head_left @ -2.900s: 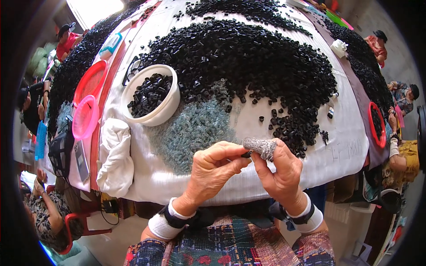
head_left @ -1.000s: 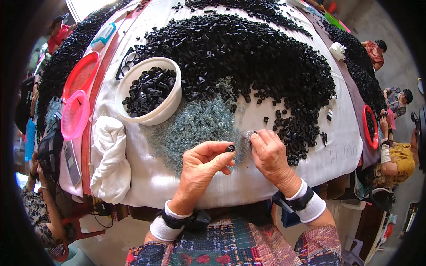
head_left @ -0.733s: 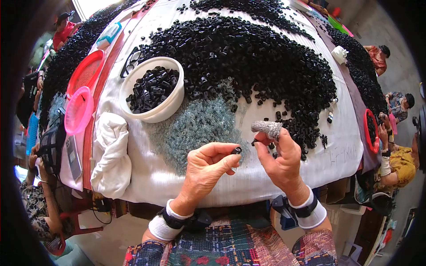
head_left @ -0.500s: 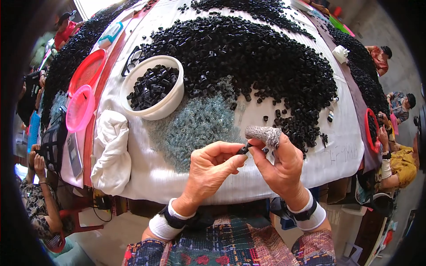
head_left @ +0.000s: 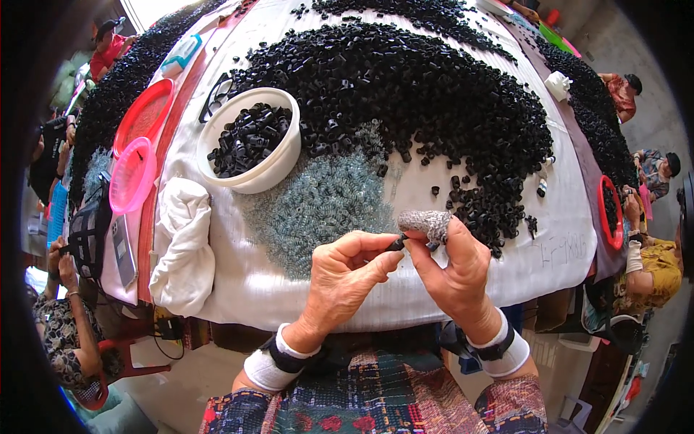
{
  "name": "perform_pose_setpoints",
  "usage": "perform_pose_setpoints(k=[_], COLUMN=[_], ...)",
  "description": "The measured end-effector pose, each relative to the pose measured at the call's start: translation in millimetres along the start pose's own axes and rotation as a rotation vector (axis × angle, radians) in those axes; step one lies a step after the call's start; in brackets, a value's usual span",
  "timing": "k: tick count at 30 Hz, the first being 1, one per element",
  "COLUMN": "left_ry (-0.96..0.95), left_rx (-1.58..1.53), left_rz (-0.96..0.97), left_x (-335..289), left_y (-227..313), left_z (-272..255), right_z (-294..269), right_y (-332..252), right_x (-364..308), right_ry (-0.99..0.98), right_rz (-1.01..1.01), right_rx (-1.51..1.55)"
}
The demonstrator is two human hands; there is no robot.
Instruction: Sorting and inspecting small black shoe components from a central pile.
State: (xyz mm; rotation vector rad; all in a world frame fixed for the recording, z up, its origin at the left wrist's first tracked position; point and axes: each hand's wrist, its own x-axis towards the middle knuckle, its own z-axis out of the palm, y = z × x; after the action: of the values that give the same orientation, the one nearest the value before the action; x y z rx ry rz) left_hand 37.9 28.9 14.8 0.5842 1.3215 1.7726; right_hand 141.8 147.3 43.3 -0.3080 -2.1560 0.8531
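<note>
My left hand (head_left: 343,275) pinches a small black plastic part (head_left: 397,244) between thumb and fingertips. Close against it, my right hand (head_left: 455,264) is closed too, its thumb and index fingertip meeting at the same part; a grey knitted sleeve (head_left: 426,223) covers its index finger. Another dark piece shows under that finger, partly hidden. Beyond my hands lies a heap of small metal springs (head_left: 325,199). A large pile of black plastic parts (head_left: 405,87) spreads behind and to the right. At the left stands a white bowl (head_left: 284,160) filled with black parts.
A crumpled white cloth (head_left: 181,249) lies at the left table edge. Past it are a pink basket (head_left: 131,173), a red tray (head_left: 165,94) and a phone (head_left: 123,252). Glasses (head_left: 215,98) rest behind the bowl. Other people sit along both sides.
My right index finger and thumb have shifted slightly in against the black part. My left hand keeps its pinch almost unmoved. The whole view has tilted very slightly.
</note>
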Motion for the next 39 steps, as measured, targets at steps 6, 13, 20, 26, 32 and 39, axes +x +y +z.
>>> perform_pose_setpoints(k=[6,13,20,26,32,39], left_ry=[0.022,0.041,0.034,-0.014,-0.004,-0.037], left_rx=[0.014,0.034,-0.019,-0.195,-0.252,-0.202], left_rz=[-0.026,-0.109,-0.138,-0.208,-0.254,-0.242], left_x=[1,2,4,9,12,11], left_y=[-2,-3,-7,-6,-3,-5], left_z=[1,-1,-3,-10,-9,-11], right_z=[4,6,7,3,8,13], right_y=[1,5,5,2,6,5], right_x=[-3,-6,-8,-4,-6,-13], right_ry=[0.009,-0.042,-0.067,-0.156,-0.187,-0.142], right_rz=[0.007,-0.017,-0.021,0.023,-0.080,-0.139], right_rx=[-0.052,-0.110,-0.094,0.016,-0.134,-0.220])
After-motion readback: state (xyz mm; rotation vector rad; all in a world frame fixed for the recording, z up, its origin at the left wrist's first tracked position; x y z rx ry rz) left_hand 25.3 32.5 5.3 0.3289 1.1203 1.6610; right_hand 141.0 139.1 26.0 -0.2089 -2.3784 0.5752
